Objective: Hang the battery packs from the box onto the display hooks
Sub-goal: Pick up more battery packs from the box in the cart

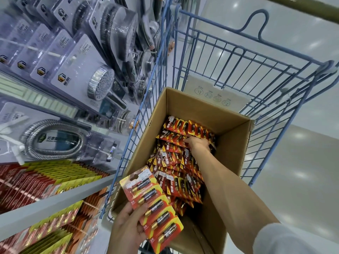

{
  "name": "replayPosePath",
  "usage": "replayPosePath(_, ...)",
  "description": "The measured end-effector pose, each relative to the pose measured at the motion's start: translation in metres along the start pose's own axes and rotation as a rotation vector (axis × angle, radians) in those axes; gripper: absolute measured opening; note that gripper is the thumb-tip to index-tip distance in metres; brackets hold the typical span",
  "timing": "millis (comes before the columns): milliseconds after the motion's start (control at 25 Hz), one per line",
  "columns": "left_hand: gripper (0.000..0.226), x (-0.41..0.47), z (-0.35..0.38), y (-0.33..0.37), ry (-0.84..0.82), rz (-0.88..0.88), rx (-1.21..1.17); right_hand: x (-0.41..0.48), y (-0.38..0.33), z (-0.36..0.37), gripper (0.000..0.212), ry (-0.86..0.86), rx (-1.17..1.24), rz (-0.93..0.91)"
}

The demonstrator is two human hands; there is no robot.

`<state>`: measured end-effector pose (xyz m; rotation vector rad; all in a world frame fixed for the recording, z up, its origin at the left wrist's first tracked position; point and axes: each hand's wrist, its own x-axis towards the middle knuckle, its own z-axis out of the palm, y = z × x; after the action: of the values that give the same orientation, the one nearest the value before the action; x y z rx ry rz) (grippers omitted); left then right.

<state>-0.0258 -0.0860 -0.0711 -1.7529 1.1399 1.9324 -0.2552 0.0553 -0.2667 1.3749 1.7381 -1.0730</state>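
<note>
Over the blue wire cart (pixel 238 57), your hands work apart: one grips stock, the other is down in the box.

Your left hand (pixel 128 228) holds a fan of battery packs (pixel 156 204) above the near corner of the cardboard box (pixel 183 107), thumb pressed on the lower cards. Your right hand (pixel 198 143), arm stretched out from a grey sleeve (pixel 286 239), lies on the loose battery packs (pixel 174 162) heaped inside the box, toward its far end; you cannot tell whether its fingers have closed on a pack. The box stands in the cart. To your left, rows of red-and-yellow packs (pixel 45 180) fill the display below packaged shower heads (pixel 100 83) and a coiled hose (pixel 53 140).
</note>
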Motion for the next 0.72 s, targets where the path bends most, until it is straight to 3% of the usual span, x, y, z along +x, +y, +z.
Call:
replayPosePath(80, 0.023, -0.001, -0.001, 0.0, -0.007, 0.009, 0.004, 0.008, 0.004, -0.006, 0.091, -0.053, 0.189, 0.015)
replayPosePath(280, 0.022, -0.004, -0.011, 0.004, -0.069, 0.036, 0.013, -0.03, 0.017, -0.025, 0.059, -0.14, 0.38, 0.032)
replayPosePath(480, 0.021, -0.011, -0.033, 0.007, -0.101, 0.057, 0.029, -0.073, 0.05, -0.043, 0.036, -0.413, 0.524, 0.177)
replayPosePath(600, 0.021, -0.014, -0.046, 0.008, -0.102, 0.062, 0.041, -0.078, 0.068, -0.047, 0.047, -0.444, 0.683, 0.19)
replayPosePath(720, 0.02, -0.016, -0.058, 0.008, -0.12, 0.076, 0.06, -0.084, 0.083, -0.049, 0.053, -0.446, 0.767, 0.089)
